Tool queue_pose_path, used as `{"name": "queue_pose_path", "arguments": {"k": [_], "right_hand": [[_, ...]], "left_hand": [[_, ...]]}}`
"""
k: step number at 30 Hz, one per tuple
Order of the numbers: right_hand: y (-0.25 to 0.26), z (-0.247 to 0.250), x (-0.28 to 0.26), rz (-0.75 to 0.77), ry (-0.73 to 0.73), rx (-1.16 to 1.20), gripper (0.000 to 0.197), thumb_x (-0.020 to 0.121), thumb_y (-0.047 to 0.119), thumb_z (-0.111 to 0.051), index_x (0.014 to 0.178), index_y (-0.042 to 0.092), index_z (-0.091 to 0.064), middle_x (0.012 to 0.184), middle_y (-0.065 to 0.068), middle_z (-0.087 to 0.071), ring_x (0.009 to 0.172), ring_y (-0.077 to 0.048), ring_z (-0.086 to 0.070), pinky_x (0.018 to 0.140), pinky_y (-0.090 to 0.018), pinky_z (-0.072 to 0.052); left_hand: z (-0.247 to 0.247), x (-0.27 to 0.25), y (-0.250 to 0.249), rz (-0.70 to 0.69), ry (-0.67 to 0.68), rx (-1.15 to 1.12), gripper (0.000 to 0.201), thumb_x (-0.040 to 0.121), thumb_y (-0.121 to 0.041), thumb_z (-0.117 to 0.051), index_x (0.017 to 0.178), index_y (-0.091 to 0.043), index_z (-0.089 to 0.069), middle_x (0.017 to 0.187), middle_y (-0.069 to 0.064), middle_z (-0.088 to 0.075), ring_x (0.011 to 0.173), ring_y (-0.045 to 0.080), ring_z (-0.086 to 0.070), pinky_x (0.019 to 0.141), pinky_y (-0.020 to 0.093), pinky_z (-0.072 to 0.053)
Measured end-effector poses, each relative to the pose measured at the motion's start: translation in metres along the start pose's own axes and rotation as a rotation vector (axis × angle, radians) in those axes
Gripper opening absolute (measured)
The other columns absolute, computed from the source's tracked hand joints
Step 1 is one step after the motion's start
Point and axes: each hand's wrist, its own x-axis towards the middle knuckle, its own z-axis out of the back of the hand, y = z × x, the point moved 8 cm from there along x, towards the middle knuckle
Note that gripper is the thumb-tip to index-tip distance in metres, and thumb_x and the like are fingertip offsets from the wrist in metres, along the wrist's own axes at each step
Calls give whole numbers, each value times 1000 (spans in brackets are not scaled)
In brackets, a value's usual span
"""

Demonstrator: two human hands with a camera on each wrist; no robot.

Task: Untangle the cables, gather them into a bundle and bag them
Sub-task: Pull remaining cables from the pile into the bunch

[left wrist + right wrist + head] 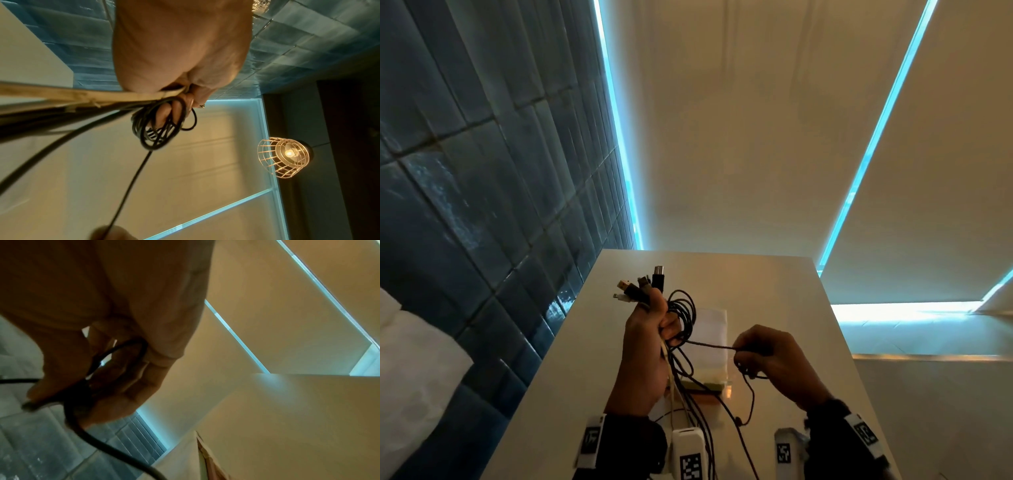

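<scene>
The left hand (180,48) fills twelve o'clock, gripping pale and black cables (156,123) that loop at centre; one black strand runs toward six o'clock. A caged lamp (284,156) glows at four o'clock.

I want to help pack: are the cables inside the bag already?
No, the cables are bunched in the left hand above the table, while the bag lies flat beneath them.

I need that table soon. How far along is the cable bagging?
Partly done: the left hand grips a gathered bunch of dark and pale cables, plug ends lined up above the fist. In hand: the right hand pinches one thin black cable stretched out from the bunch. Left: loose tails hang unbundled, and the clear plastic bag lies on the white table.
</scene>
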Motion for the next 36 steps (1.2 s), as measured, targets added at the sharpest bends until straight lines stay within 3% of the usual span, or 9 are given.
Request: {"name": "queue_pose_path", "arguments": {"k": [6, 10, 15, 18, 20, 23, 29, 32, 36], "right_hand": [[25, 19, -7, 67, -118, 380, 22, 85, -5, -57, 106, -2, -65, 91, -17, -71, 82, -26, -68, 72, -30, -56], [55, 17, -9, 147, -165, 457, 26, 80, 7, -62, 104, -1, -66, 90, -19, -70, 75, -30, -67, 73, -34, -57], [77, 7, -12, 188, -159, 416, 18, 84, 2, -61, 99, 5, -71, 88, -12, -72, 79, -23, -68, 71, -32, -56], [83, 4, -14, 152, -54, 511, 26, 86, 11, -58, 107, -2, -66, 99, -18, -71, 94, -31, -69, 77, -37, -57], [84, 2, -14, 138, 15, 579, 33, 89, 23, -61, 109, -3, -65, 106, -21, -68, 103, -35, -66, 79, -41, -56], [82, 0, -12, 116, 65, 626, 47, 81, 38, -69, 108, 0, -67, 110, -22, -66, 109, -37, -62, 81, -45, -55], [82, 1, -9, 67, 126, 580, 45, 69, 31, -81, 100, 1, -68, 101, -18, -70, 97, -35, -66, 84, -41, -56], [79, -1, -10, 21, 151, 575, 32, 73, 17, -77, 100, 1, -69, 96, -17, -69, 81, -23, -65, 74, -32, -55], [81, -1, -16, 27, 133, 436, 27, 79, 8, -69, 105, 5, -69, 92, -13, -70, 72, -18, -62, 66, -27, -53]], "left_hand": [[-7, -5, -6, -173, 14, 340, 30, 88, -24, -63, 67, -18, -42, 55, -6, -38, 48, 4, -42, 52, 15, -39], [-30, -11, 11, -109, 175, 442, 45, 66, -34, -82, 71, -18, -41, 72, 9, -34, 64, 20, -40, 67, 35, -45], [-51, -21, 18, -58, 343, 459, 48, 63, -28, -80, 90, -2, -50, 76, 9, -49, 72, 18, -60, 74, 33, -56], [-46, -19, 12, -85, 313, 455, 48, 70, -24, -71, 98, 9, -50, 83, 23, -53, 82, 32, -63, 78, 37, -57], [-42, -18, 10, -90, 274, 459, 47, 70, -24, -67, 102, 7, -53, 95, 29, -58, 91, 32, -66, 84, 45, -56], [-41, -20, 9, -81, 252, 465, 40, 72, -24, -64, 104, -1, -59, 100, 21, -66, 94, 24, -69, 87, 45, -56], [-43, -22, 6, -88, 264, 517, 28, 79, -17, -64, 103, -3, -59, 99, 25, -62, 92, 22, -67, 88, 36, -55], [-47, -23, 6, -107, 286, 553, 18, 86, -4, -61, 103, -11, -59, 100, 23, -62, 93, 22, -66, 87, 33, -55], [-44, -20, 5, -150, 224, 580, 21, 88, -5, -59, 108, -12, -57, 94, 19, -58, 89, 20, -63, 75, 20, -54]]}}
